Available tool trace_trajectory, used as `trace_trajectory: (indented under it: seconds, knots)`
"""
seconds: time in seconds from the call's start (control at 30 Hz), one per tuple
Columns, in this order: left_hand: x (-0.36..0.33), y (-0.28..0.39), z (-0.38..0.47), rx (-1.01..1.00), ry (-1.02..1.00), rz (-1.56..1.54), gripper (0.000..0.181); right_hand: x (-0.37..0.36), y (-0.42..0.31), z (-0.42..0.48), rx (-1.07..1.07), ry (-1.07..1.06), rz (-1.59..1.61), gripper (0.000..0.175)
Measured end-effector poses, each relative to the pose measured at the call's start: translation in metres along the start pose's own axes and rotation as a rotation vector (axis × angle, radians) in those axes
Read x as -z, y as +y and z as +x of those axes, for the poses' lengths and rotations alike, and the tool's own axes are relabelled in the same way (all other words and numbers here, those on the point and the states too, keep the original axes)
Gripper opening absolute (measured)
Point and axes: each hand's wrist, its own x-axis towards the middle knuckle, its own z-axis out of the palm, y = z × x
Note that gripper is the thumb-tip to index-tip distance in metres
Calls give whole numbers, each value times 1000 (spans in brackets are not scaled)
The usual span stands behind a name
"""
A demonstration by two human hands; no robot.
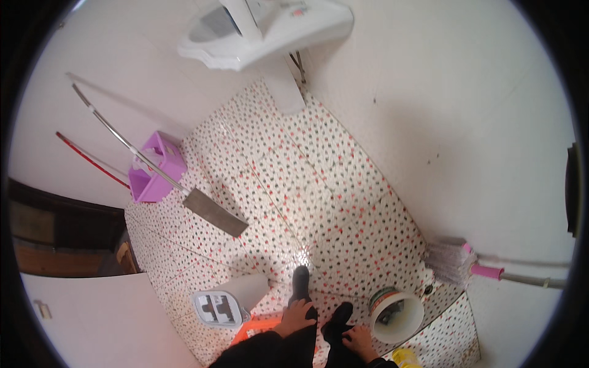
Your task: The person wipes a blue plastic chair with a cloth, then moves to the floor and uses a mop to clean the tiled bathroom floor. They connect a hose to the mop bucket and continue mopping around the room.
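My left hand (296,317) rests over my dark-trousered leg, fingers apart, above a dark boot (301,281). Fingers slightly bent, my right hand (360,341) touches the other trouser leg near the second boot (339,317). Neither hand appears to hold an object. Just right of my right hand stands a white bucket (418,317) with some liquid and something dark inside. To the left of my left hand is a tall grey mop bucket (248,292) with slots in its top. Part of an orange plastic stool (257,324) shows beside my left forearm.
A flat mop (216,213) leans against the left wall near a purple bin (158,177) and a red handle (92,158). Ahead is a white pedestal washbasin (294,41). A string mop (446,262) stands right, near a floor drain (428,290). Something yellow (406,357) lies behind the bucket.
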Motion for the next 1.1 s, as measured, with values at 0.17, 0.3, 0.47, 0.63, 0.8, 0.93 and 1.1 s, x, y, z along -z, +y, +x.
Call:
trace_trajectory:
  seconds: [0.17, 0.3, 0.47, 0.63, 0.8, 0.93, 1.1]
  knots:
    - [5, -20, -41, 525, 177, -413, 95, 44, -7, 58, -7, -237, -70, 22]
    - [2, -38, -65, 433, 80, -898, 91, 115, -38, 115, 26, -240, -22, 25]
    - [37, -48, -70, 432, -30, -800, 74, 193, -74, 125, -82, -376, -113, 29]
    - [85, -48, -69, 463, -217, -527, 61, 259, -59, 106, -172, -540, -234, 32]
    - [100, -50, -47, 402, -296, -684, 52, 283, -32, 104, -310, -523, -231, 36]
    - [120, -62, -62, 625, 189, -1335, 39, 303, -14, 138, 22, -525, -260, 35]
    - [154, -30, -150, 663, 587, -1689, 45, 371, -1, 199, -23, -355, -175, 35]
